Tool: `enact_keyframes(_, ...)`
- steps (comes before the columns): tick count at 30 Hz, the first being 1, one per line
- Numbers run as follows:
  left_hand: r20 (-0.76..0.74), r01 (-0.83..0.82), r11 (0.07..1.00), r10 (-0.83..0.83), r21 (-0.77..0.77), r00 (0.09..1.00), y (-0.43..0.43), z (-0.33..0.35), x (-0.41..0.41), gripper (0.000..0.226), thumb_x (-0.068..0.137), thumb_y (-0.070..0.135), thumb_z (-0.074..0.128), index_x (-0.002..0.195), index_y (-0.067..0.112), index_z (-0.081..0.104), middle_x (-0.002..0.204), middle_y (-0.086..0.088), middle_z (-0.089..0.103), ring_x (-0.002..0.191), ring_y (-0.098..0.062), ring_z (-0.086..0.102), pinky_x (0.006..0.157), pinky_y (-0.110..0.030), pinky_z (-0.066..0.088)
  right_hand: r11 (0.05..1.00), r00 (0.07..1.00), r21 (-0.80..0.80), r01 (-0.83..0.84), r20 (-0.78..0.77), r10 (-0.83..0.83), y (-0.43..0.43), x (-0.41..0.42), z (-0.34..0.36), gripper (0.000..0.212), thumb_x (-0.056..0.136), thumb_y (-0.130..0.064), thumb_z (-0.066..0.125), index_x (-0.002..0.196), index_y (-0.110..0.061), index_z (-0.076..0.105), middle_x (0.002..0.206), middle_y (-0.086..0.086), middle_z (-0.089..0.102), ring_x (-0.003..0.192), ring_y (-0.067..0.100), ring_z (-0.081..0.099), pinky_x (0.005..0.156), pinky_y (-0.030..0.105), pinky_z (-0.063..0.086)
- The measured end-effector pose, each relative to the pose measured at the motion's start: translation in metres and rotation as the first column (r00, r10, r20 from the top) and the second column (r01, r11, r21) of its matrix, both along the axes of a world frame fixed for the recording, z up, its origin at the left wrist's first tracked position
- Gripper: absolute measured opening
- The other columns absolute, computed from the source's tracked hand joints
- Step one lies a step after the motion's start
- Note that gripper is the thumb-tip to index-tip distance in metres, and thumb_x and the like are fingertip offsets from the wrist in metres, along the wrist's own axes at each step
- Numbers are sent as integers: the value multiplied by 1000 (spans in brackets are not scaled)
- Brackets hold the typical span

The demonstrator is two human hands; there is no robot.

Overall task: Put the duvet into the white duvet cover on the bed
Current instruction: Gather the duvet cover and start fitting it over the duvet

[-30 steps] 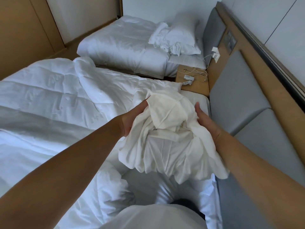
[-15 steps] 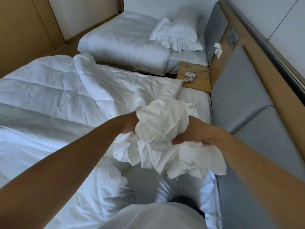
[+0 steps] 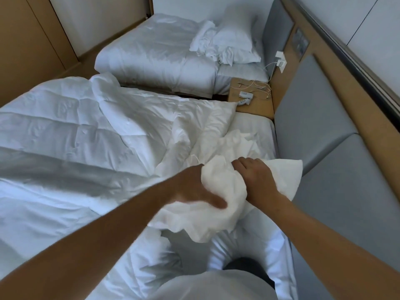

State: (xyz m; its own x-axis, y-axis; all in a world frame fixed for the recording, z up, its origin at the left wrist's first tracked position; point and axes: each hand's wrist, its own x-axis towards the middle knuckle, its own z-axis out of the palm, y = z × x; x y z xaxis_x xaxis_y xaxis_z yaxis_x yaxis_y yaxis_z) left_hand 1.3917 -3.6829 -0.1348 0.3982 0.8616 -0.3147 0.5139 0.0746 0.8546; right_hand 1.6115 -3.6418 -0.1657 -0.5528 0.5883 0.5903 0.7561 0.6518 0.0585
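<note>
Both my hands were closed on the white duvet cover (image 3: 218, 182), which was bunched into a wad between them. My right hand (image 3: 257, 180) showed its back to the head camera, its fingers curled down into the cloth near the top of the wad. My left hand (image 3: 192, 191) came in from the left with its thumb laid across the front folds. Its fingers were hidden behind the cloth, so I couldn't tell how they lay, though the hand plainly held the bundle.

Loose ends of the cover hung below my hands. One flap stuck out to the right past my right wrist, in front of the grey padded headboard (image 3: 313, 109).

The wad sat over the head end of the near bed (image 3: 253, 128), where bare sheet showed. The duvet (image 3: 75, 126), quilted and white, lay rumpled across the rest of that bed to the left, outside the cover, with one corner close to the wad.

Farther off, a wooden nightstand (image 3: 257, 106) with white cables and small white devices stood between the near bed and a second bed (image 3: 151, 55). The second bed carried a pillow (image 3: 236, 37) and some crumpled white cloth. A white plug (image 3: 280, 59) sat on the wall above the nightstand.
</note>
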Motion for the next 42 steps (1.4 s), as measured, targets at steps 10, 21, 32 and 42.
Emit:
enact_keyframes(10,-37,-92,301,398,949,917,-30,-63,24,34,75,16,63,107,9,53,81,-11,60,67,-28,55,60,-40,47,992,971,62,111,-219,-95,-17,-9,-24,9,78,3,69,80,-4,64,70,7,60,59,25,55,57,36,45)
enact_keyframes(21,275,-434,750,337,500,900,-75,-88,73,90,73,50,81,149,33,36,145,1,36,134,-1,37,103,-12,39,983,840,-1,182,-519,-156,-1,2,-69,26,93,-15,66,73,1,66,65,15,64,54,28,60,55,39,55)
enact_keyframes(32,295,-377,843,275,383,915,-54,-95,92,78,84,47,77,151,33,40,158,-5,31,142,-13,38,111,-25,40,938,737,-340,64,-617,-274,8,11,-90,19,84,-11,61,75,6,63,66,18,60,58,32,59,57,45,54)
enact_keyframes(42,498,-673,734,553,88,668,-76,-124,37,37,102,28,46,134,38,62,139,21,58,134,-4,50,107,-13,35,915,941,-393,-91,-333,-50,-1,-46,-114,24,83,-5,78,107,-5,75,100,2,76,72,19,66,69,40,57)
